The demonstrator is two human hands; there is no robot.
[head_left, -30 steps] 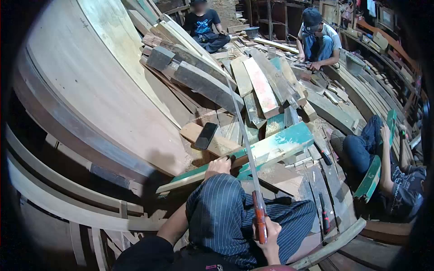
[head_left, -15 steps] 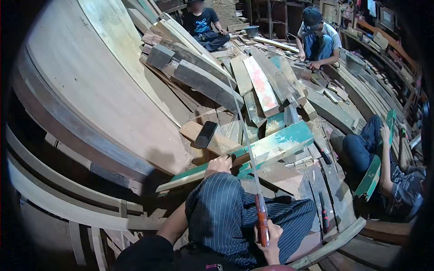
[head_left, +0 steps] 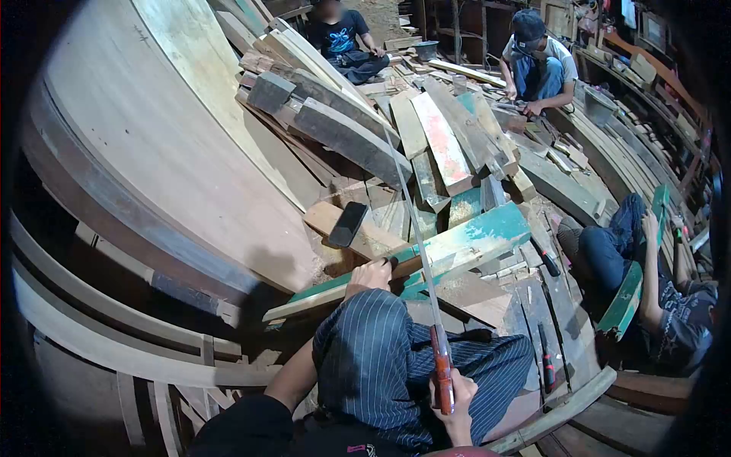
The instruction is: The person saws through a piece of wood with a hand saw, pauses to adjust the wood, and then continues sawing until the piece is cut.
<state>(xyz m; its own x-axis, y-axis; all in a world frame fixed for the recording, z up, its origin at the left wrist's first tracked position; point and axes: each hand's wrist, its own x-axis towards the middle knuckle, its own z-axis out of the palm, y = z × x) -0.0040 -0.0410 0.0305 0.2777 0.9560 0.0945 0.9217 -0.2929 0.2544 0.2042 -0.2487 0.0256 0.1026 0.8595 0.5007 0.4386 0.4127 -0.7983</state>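
My right hand (head_left: 455, 392) is closed around the reddish wooden handle of a handsaw (head_left: 442, 365). The long, thin blade points away from me and crosses over a green-painted wooden board (head_left: 487, 232), which lies slantwise in front of my knees. My left hand (head_left: 370, 277) grips the board left of the blade, its fingers curled over the top and partly hidden. Whether the saw teeth are inside a cut cannot be made out. My striped trouser knee (head_left: 364, 335) is close beside the board.
A black phone (head_left: 348, 224) rests on a wood block beyond my left hand. Timber offcuts (head_left: 442, 145) are heaped ahead. Dark-handled tools (head_left: 547, 365) lie at right. Large curved panels (head_left: 152, 152) stand left. Several co-workers sit nearby, one holding a green board (head_left: 623, 299).
The saw handle has shifted very slightly forward. My left hand and the board stay practically in place.
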